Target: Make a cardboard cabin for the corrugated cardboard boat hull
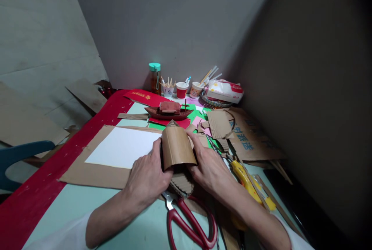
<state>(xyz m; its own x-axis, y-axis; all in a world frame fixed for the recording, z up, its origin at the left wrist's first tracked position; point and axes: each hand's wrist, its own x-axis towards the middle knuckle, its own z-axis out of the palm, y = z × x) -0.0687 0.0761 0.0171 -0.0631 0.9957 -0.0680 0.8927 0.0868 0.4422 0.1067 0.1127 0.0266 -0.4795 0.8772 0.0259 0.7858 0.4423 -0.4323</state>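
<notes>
In the head view, both hands work over the middle of the bench (84,211), toward its near edge. The left hand (147,174) grips the left side of a curved cardboard cover (178,147), and the right hand (210,164) grips its right side. The cover arches over a corrugated cardboard hull (183,184), whose two ends show beyond it, one toward the far edge, one toward the near edge. Scissors (187,214) with red handles lie between the hull's near end and the bench's near edge.

Toward the left edge, a white sheet (122,147) lies on a flat cardboard sheet (93,180); a red covering (37,188) runs along that edge. Farther back, a dark red model boat (170,112) sits upright. A bottle (155,81), a red cup (181,92) and a tissue packet (225,91) stand along the far edge. Toward the right edge are a yellow tool (247,180) and, farther back, a cardboard piece with blue lettering (255,137).
</notes>
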